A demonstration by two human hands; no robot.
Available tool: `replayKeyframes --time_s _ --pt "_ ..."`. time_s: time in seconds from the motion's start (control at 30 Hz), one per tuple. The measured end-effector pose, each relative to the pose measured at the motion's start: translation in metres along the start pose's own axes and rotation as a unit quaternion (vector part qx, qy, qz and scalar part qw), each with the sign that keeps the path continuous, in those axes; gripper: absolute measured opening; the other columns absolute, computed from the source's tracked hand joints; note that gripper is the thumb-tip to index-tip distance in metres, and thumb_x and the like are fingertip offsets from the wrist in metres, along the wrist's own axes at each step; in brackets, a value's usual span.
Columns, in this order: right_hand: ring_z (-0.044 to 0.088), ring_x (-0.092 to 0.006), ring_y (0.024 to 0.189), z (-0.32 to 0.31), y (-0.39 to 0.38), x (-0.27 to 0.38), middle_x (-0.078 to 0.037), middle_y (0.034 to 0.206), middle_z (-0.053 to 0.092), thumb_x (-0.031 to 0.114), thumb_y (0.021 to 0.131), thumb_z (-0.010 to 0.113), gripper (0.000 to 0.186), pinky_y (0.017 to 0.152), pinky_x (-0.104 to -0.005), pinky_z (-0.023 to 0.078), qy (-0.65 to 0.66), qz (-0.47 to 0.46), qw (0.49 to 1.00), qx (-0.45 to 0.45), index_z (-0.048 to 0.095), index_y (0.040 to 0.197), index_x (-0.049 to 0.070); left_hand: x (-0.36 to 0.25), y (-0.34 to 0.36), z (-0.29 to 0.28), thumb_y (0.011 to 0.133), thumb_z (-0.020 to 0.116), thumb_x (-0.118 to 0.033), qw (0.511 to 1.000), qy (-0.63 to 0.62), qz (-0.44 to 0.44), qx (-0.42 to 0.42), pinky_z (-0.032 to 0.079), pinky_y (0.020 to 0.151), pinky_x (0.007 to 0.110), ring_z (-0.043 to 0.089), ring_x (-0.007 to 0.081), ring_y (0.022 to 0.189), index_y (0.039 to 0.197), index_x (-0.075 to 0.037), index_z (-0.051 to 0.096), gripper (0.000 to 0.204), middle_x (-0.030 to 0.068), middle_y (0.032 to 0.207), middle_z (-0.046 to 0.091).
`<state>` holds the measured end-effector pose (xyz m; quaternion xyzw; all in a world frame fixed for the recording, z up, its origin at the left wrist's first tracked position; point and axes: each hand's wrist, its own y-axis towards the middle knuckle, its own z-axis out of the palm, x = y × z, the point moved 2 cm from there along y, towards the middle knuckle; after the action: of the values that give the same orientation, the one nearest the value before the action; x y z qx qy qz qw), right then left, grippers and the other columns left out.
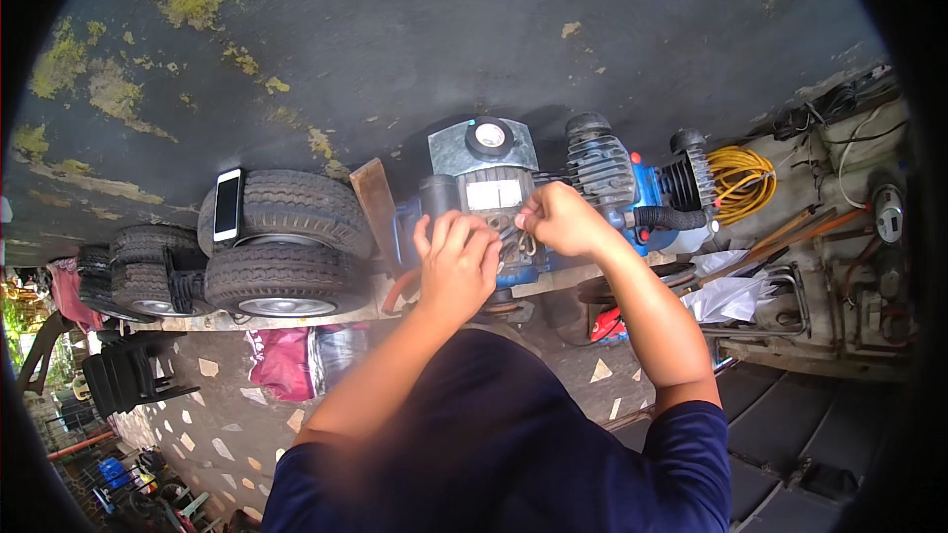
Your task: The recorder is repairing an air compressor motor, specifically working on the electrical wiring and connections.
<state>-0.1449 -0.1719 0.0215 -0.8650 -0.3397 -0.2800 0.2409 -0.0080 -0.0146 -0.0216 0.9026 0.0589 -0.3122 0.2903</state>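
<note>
A blue electric motor with a grey finned body [491, 178] sits in front of me, part of an air compressor. At its near end is a cluster of wires [513, 255]. My right hand [565, 223] reaches in from the right, thumb and forefinger pinched on a thin wire. Beside the wires, my left hand [456, 262] is curled with its fingers bent toward them; what its fingertips hold, if anything, is hidden. A roll of black tape [489, 137] lies on a bare metal plate [449, 150] atop the motor. Next to the left hand stands a dark cylinder [437, 194].
Right of the motor is the finned compressor pump [600, 166], then a coiled yellow cord [743, 184]. Several tyres [281, 278] stand at the left, with a phone [227, 205] leaning on them. A wooden board [375, 207] stands between tyres and motor. A dark wall [395, 39] rises behind.
</note>
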Motion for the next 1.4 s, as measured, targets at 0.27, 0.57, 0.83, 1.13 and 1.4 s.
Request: replayKeyframes --time_s 0.27,0.57,0.83,1.13,1.4 --pt "0.079 -0.0298 0.081 0.004 -0.010 0.006 -0.022 0.084 0.077 0.016 0.089 0.078 0.022 0.080 -0.0405 0.060 0.042 0.039 0.998 -0.013 0.079 0.097 -0.005 0.001 0.004 -0.004 0.084 0.082 -0.013 1.000 0.002 -0.012 0.006 0.033 0.113 0.057 0.064 0.0259 0.115 0.099 -0.012 0.079 0.015 0.0021 0.106 0.070" --pt "0.066 -0.0152 0.063 0.008 -0.012 -0.011 -0.012 0.069 0.071 0.018 0.092 0.080 0.022 0.062 -0.0361 0.052 0.070 0.059 0.995 -0.031 0.078 0.090 -0.004 -0.012 0.025 -0.014 0.088 0.081 -0.019 0.990 0.071 -0.044 0.117 0.037 0.100 0.050 0.066 0.0243 0.105 0.098 -0.010 0.083 0.014 0.0034 0.095 0.074" --pt "0.070 -0.0235 0.081 0.001 -0.015 -0.017 -0.010 0.091 0.069 0.005 0.085 0.083 0.013 0.072 -0.0374 0.054 0.082 -0.205 0.971 -0.089 0.081 0.098 0.002 -0.029 0.025 -0.001 0.089 0.080 -0.015 0.986 0.114 -0.066 0.107 0.042 0.089 0.048 0.070 0.0290 0.097 0.095 -0.008 0.081 0.009 0.0093 0.093 0.074" --pt "0.072 -0.0353 0.099 -0.004 0.014 -0.028 -0.011 0.107 0.071 0.011 0.088 0.078 0.019 0.085 -0.0472 0.058 -0.030 -0.349 0.935 0.054 0.077 0.107 0.005 -0.029 0.036 0.003 0.086 0.079 -0.007 0.988 0.043 -0.098 0.114 0.058 0.077 0.051 0.072 0.0423 0.082 0.092 0.002 0.078 0.011 0.0206 0.088 0.070" --pt "0.072 -0.0353 0.097 -0.013 0.009 -0.032 -0.011 0.101 0.071 0.010 0.088 0.076 0.015 0.084 -0.0472 0.059 -0.041 -0.356 0.934 0.007 0.078 0.102 0.005 -0.025 0.035 -0.017 0.087 0.080 -0.007 0.967 -0.018 -0.194 0.164 0.059 0.075 0.044 0.077 0.0310 0.080 0.101 0.001 0.082 0.017 0.0206 0.090 0.075"
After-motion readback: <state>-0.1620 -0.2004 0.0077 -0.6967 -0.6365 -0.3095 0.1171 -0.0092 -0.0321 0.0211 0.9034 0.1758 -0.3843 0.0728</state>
